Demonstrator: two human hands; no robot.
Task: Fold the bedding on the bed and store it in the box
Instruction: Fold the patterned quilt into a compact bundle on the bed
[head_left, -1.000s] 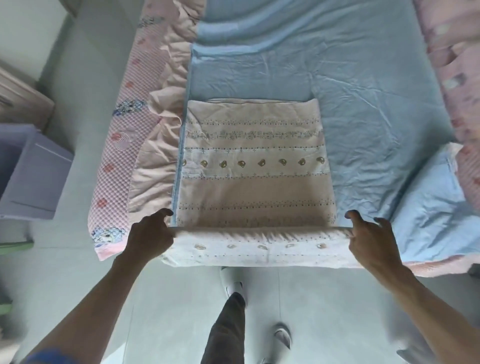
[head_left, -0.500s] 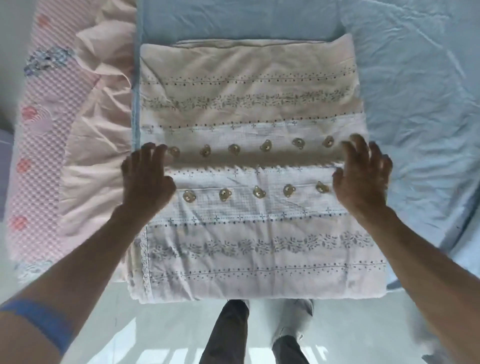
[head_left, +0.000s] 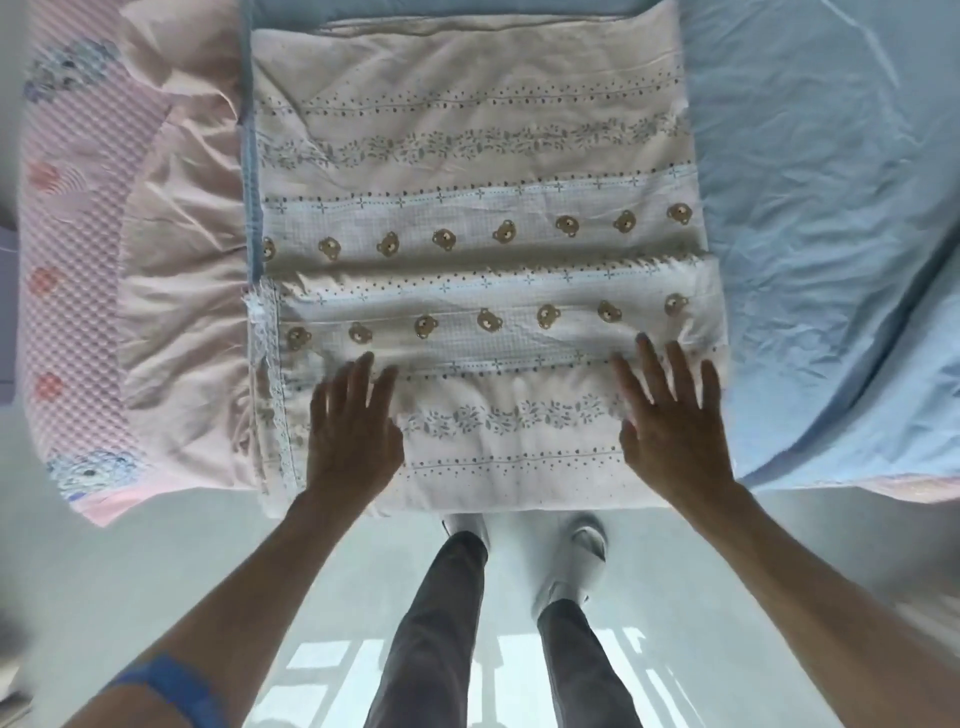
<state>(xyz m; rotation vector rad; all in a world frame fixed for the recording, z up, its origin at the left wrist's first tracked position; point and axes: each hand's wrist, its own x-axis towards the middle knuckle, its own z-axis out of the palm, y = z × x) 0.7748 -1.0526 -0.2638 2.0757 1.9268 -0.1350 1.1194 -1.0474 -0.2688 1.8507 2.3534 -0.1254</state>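
Both hands, left hand (head_left: 349, 441) and right hand (head_left: 670, 426), fingers spread flat and holding nothing, press the folded cream bear-print quilt (head_left: 478, 291) at the bed's near edge; smoothing outward should flatten it evenly.

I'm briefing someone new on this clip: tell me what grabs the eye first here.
The folded cream quilt with rows of small brown bear prints fills the centre, lying at the near edge of the bed on a wrinkled light-blue sheet. The left hand and right hand lie flat, fingers spread, on its near folded layer. A pink ruffled bed skirt hangs to the left.
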